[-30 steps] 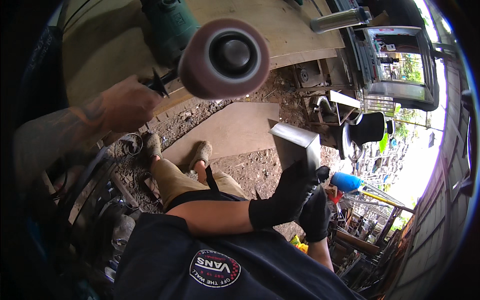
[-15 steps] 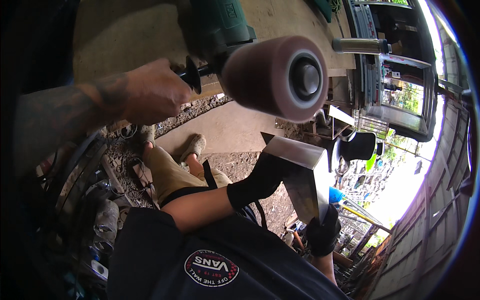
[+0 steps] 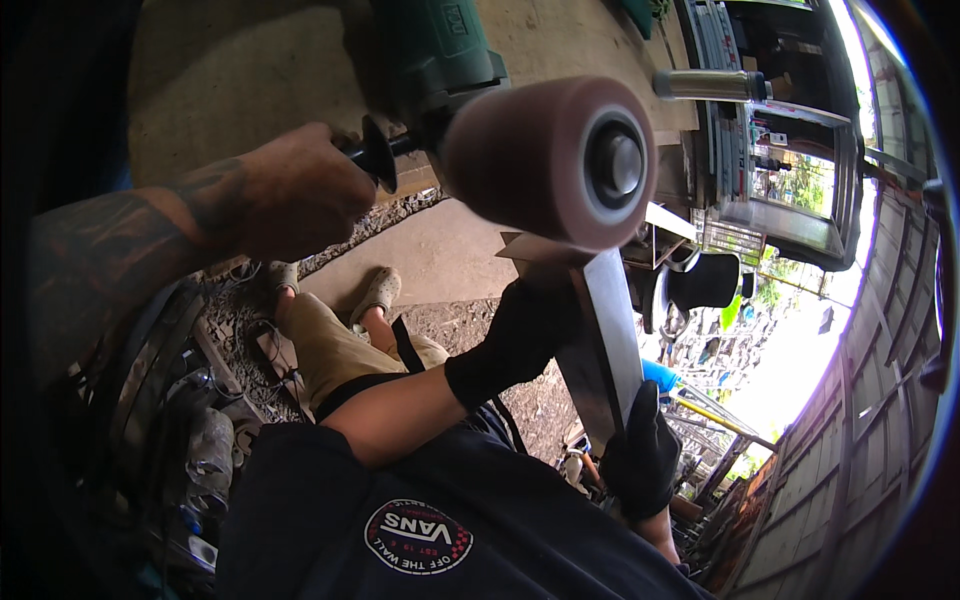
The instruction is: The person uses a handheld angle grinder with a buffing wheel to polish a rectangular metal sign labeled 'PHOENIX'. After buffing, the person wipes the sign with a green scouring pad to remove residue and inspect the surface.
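Both my hands wear black gloves and grip a bent, shiny sheet-metal piece. My left hand is closed around its upper end, fingers partly hidden behind the glove's back. My right hand pinches the lower end. The upper end of the metal meets the underside of a brownish-pink sanding drum, whose surface looks blurred, as if spinning; whether they touch, I cannot tell. The drum sits on a green power tool. Another person's bare hand, reaching in from the left, is closed on the tool's black side handle.
A wooden tabletop lies behind the tool, with a silver cylinder near its right edge. A board lies on the littered ground by my feet. Cables, scrap and clear plastic crowd the left; a black stool-like object stands right.
My hands have raised and turned the metal piece, bringing its upper end up to the drum's underside. My right hand has shifted slightly. The other person's hand stays on the side handle.
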`<state>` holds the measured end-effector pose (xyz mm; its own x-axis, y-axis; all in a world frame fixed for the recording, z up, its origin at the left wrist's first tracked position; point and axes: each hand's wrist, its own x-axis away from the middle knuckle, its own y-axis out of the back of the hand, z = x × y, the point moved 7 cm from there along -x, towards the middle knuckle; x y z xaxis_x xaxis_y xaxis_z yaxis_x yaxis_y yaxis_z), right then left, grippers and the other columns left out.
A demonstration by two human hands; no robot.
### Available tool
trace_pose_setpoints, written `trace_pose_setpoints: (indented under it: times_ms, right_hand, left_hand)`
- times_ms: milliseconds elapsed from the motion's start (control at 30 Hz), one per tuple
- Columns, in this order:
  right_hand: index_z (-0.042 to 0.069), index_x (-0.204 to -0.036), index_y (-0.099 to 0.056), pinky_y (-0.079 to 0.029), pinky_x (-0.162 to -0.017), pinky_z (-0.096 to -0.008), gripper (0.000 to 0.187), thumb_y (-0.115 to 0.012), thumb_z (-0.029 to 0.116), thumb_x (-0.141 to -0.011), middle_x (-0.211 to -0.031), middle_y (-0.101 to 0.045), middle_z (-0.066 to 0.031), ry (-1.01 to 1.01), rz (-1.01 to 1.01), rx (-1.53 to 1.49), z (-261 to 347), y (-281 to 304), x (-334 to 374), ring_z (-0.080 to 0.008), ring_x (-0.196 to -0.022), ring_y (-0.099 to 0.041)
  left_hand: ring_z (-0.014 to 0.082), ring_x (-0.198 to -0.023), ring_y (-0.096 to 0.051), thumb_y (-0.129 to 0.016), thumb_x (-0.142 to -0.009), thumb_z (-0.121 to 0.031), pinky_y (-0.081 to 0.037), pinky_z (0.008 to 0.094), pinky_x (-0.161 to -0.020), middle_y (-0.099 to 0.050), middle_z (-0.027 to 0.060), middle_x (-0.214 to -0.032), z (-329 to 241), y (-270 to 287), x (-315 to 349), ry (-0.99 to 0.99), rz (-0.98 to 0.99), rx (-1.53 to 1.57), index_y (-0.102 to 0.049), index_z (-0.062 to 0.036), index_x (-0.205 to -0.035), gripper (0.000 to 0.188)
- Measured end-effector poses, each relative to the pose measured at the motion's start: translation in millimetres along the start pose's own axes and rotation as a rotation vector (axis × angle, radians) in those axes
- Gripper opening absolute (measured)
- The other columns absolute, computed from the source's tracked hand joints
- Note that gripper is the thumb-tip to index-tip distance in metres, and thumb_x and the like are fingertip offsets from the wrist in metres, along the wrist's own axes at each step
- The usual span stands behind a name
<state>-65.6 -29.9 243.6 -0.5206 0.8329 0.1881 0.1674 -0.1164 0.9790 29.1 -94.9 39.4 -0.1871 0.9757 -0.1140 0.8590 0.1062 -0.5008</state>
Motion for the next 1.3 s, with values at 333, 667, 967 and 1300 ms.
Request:
trace_pose_setpoints:
  times_ms: [333,667,967,1300]
  right_hand:
    - [0.004,-0.161,-0.039,-0.055,-0.064,-0.0480,0.095,-0.065,-0.010,-0.070,-0.091,-0.067,-0.0214,0.061,-0.147,-0.053,2.3,1.5,-8.6,-0.0429,-0.072,-0.068]
    - [0.006,-0.162,-0.040,-0.055,-0.064,-0.0462,0.102,-0.067,-0.010,-0.065,-0.092,-0.068,-0.0192,0.022,-0.083,-0.131,5.6,-3.0,-8.6,-0.0401,-0.073,-0.069]
    - [0.005,-0.161,-0.041,-0.055,-0.065,-0.0472,0.101,-0.066,-0.011,-0.065,-0.091,-0.067,-0.0193,0.030,-0.123,-0.077,11.4,-0.7,-10.6,-0.0409,-0.073,-0.068]
    - [-0.006,-0.159,-0.039,-0.058,-0.073,-0.0424,0.088,-0.062,-0.013,-0.075,-0.103,-0.072,-0.0257,-0.029,-0.028,-0.121,5.1,-18.5,-2.8,-0.0374,-0.079,-0.072]
  left_hand:
    - [0.0255,-0.082,-0.072,-0.065,-0.102,-0.012,-0.058,0.0392,-0.070,-0.073,0.0121,-0.093,-24.5,10.1,-13.8,-0.271,-0.052,-0.156,-0.070,-0.0021,-0.107,0.012]
    - [0.0268,-0.079,-0.071,-0.069,-0.091,-0.009,-0.056,0.0378,-0.066,-0.071,0.0148,-0.093,40.5,10.2,1.2,-0.079,-0.037,0.186,-0.070,-0.0047,-0.113,0.023]
    - [0.0352,-0.105,-0.068,-0.066,-0.090,-0.008,-0.053,0.0487,-0.084,-0.071,0.0145,-0.117,-9.7,15.1,1.9,-0.368,0.069,-0.491,-0.066,-0.0042,-0.129,0.039]
    - [0.0342,-0.091,-0.071,-0.066,-0.095,-0.014,-0.053,0.0487,-0.077,-0.074,0.0150,-0.101,-22.0,25.5,-2.2,-0.377,0.122,-0.684,-0.071,-0.0053,-0.120,0.027]
